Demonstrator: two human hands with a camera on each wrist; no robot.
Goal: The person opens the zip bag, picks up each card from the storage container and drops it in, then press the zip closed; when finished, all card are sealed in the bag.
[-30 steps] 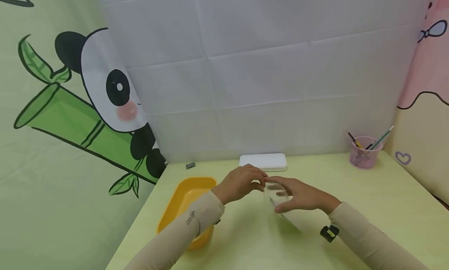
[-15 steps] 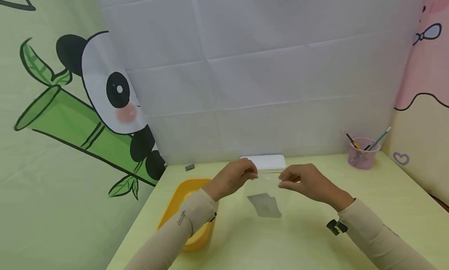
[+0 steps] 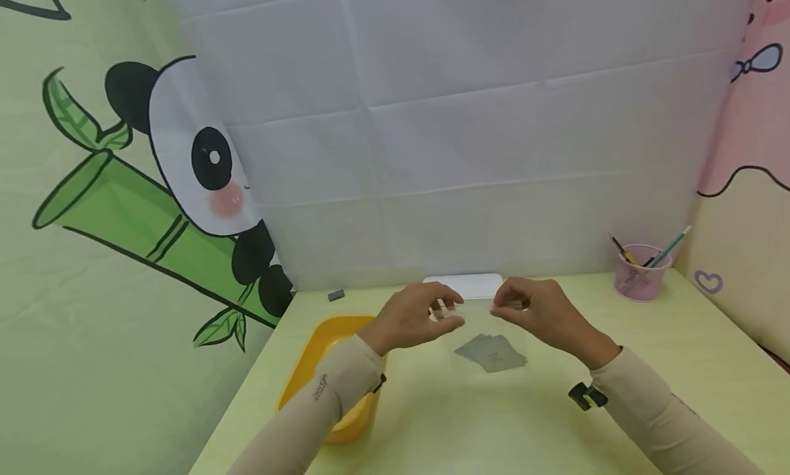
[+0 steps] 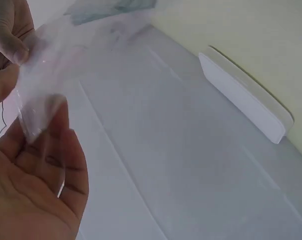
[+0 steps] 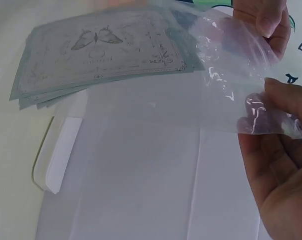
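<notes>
A clear plastic bag (image 5: 155,107) hangs between my two hands above the table, a small stack of grey-green cards (image 3: 492,353) inside its lower part. In the right wrist view, the front card (image 5: 98,47) shows a printed butterfly within an ornate border. My right hand (image 3: 552,317) pinches the bag's upper right, thumb over the film and fingers beneath. My left hand (image 3: 410,317) has its curved fingers round the bag's upper left; they show through the film, and the thumb stands apart from them. In the left wrist view, a bag edge crosses the left fingers (image 4: 73,175).
An orange-yellow tray (image 3: 308,362) stands left, partly behind the left forearm. Against the back curtain lies a flat white case (image 3: 465,286). A small grey block (image 3: 336,295) is at the back left, and a pink cup (image 3: 640,276) with pencils at the back right.
The hands have moved apart from close together, and the bag has turned from edge-on to face-on. Its cards have shifted right, and the left thumb has spread from the fingers.
</notes>
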